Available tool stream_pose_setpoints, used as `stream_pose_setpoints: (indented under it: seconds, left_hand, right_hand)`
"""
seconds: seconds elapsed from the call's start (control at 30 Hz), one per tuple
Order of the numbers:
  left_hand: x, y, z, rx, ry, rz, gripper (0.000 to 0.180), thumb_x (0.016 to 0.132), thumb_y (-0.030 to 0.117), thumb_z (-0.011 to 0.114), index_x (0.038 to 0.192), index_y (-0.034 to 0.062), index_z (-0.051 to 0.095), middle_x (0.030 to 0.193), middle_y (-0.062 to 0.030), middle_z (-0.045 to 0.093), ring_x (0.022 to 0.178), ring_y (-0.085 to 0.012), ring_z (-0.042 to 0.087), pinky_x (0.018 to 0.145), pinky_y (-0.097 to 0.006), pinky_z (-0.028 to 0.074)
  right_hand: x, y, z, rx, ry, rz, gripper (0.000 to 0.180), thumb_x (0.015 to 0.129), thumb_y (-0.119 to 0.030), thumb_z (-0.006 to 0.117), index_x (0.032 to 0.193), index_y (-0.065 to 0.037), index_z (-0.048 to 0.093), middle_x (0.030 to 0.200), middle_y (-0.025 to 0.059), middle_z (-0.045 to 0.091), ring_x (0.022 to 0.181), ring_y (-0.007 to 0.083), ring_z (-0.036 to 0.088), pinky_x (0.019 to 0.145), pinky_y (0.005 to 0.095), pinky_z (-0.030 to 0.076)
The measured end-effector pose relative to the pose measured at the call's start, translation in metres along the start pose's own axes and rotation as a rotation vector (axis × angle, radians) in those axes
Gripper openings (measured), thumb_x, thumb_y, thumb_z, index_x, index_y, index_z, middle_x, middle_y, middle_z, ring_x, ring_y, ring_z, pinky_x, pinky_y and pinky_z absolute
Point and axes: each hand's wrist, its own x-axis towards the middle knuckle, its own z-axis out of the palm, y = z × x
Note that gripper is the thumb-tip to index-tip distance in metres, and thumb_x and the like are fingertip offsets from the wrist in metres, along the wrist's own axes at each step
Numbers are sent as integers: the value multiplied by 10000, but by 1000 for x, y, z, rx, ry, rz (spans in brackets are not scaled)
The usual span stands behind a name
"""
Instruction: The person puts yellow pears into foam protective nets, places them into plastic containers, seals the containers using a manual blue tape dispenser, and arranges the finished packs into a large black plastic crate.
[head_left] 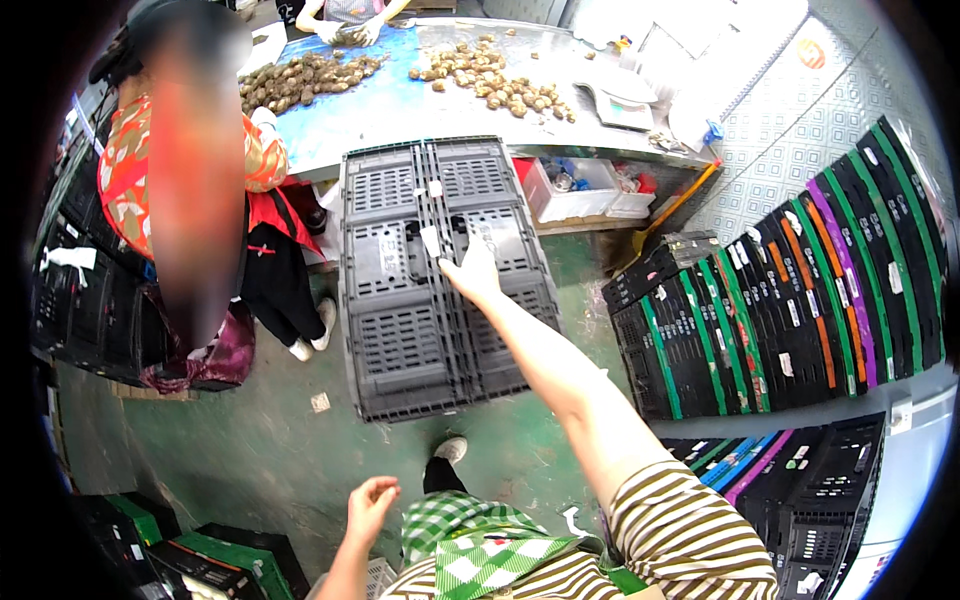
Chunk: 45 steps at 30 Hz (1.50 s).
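A dark grey plastic folding crate [395, 340], collapsed flat with slotted panels, is held up in front of me above the floor. My right hand [478, 272] grips it near its middle, beside the central seam, with the arm stretched forward; some fingertips are hidden in the crate's gap. White tags hang on the seam close to that hand. Low in front of my body is my left hand [370, 503], apart from the crate, its fingers loosely bent and nothing in them.
Ahead, a worktable [385, 110] holds brown root vegetables [310, 82], paler ones [495, 75] and a scale [618, 100]. A co-worker [125, 190] stands at left; another person's gloved hands [350, 34] work across the table. Folded crates [780, 300] are stacked at right, more crates [215, 560] lower left.
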Motion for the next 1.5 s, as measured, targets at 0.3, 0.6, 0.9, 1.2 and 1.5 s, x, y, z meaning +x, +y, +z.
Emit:
stream_pose_setpoints:
  seconds: [0.3, 0.6, 0.9, 1.2, 1.5]
  left_hand:
    - [16, 12, -37, -111, 102, -72, 203, 832, 35, 565, 1013, -54, 580, 902, -119, 639, 839, -170, 616, 793, -287, 488]
    - [30, 70, -56, -50, 56, 80, 198, 837, 44, 556, 1019, -29, 580, 933, -70, 629, 885, -153, 604, 818, -285, 467]
    - [11, 127, -34, 105, 196, 497, 122, 811, 11, 568, 920, -23, 612, 810, -81, 630, 764, -148, 610, 726, -258, 470]
    - [14, 117, 14, 594, 206, 1037, 234, 650, 10, 671, 871, 72, 623, 824, -63, 599, 753, -250, 563, 697, -356, 432]
    - [85, 99, 32, 1043, 19, 762, 670, 684, 315, 711, 1248, 61, 454, 1342, -161, 369, 1239, -329, 362, 978, -536, 301]
  right_hand:
    - [39, -62, 48, -671, -309, 298, 929, 679, -335, 668, 1380, 23, 174, 1204, 190, 473, 1108, 257, 491, 972, 473, 296]
    - [50, -104, -25, -513, -527, 313, 882, 639, -359, 637, 1385, -115, 235, 1457, 168, 162, 1258, 306, 347, 964, 572, 304]
    - [20, -70, -102, -317, -692, -3, 1007, 576, -311, 658, 1396, -18, 152, 1117, 214, 556, 1075, 335, 529, 924, 411, 410]
    - [-23, -46, -133, -553, -935, -559, 1020, 525, -230, 701, 1398, -90, 192, 1097, 195, 480, 1059, 337, 473, 950, 457, 297]
    - [-20, -58, -90, -461, -894, -845, 998, 590, -201, 760, 1411, -161, 195, 1057, 147, 490, 1055, 322, 478, 998, 524, 276]
